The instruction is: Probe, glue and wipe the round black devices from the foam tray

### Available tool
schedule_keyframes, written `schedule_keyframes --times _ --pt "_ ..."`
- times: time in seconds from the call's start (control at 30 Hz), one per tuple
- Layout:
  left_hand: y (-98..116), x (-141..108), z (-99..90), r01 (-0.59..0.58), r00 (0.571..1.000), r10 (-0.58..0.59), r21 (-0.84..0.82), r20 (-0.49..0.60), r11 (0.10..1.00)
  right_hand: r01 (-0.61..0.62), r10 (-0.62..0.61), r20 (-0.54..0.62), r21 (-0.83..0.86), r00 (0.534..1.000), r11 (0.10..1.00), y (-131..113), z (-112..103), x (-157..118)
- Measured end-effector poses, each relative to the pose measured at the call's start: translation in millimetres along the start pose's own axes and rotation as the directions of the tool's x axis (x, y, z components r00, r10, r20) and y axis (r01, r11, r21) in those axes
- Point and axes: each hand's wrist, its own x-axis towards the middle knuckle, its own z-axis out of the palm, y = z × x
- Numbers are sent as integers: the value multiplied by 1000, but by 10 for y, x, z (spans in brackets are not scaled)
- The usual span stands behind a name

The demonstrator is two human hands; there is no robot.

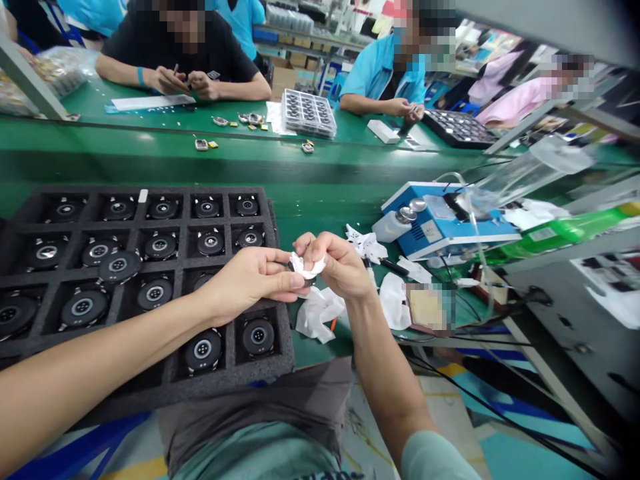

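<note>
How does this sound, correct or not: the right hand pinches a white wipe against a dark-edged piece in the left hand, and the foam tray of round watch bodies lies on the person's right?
Not quite: the head view shows the foam tray of round watch bodies on the person's left. The right hand does pinch a white wipe against a dark-edged piece in the left hand.

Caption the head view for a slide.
Left hand holds a dark piece, right hand holds white tissue against it, by a foam tray of round black watch cases.
</note>
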Motion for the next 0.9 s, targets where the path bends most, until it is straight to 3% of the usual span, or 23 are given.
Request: schedule_keyframes --times 0.27,0.33,0.47,0.57,0.63,0.77,0.9 --pt "40 -35 -30 5 998 -7 48 56 999 40 -40 125 -1 991 999 -25 -187 12" --pt "44 -41 -25 3 998 -6 48 59 999 43 -48 105 46 993 998 -34 -229 -13" --pt "41 -35 1 -20 1000 19 42 23 999 -60 79 -144 128 986 990 -113 -297 -130" --pt "35 -24 15 -64 998 64 64 -5 996 -190 248 -331 198 910 962 -224 -295 -228" --pt "27 -20 12 -87 996 87 81 -4 993 -207 294 -419 240 859 948 -298 -242 -270" --pt "-1 -20 -18 -113 994 113 109 3 988 -163 265 -557 227 787 960 -395 -32 -291" --pt "-25 -23 -37 -135 991 132 99 37 986 -83 121 -696 88 708 993 -414 186 -269"
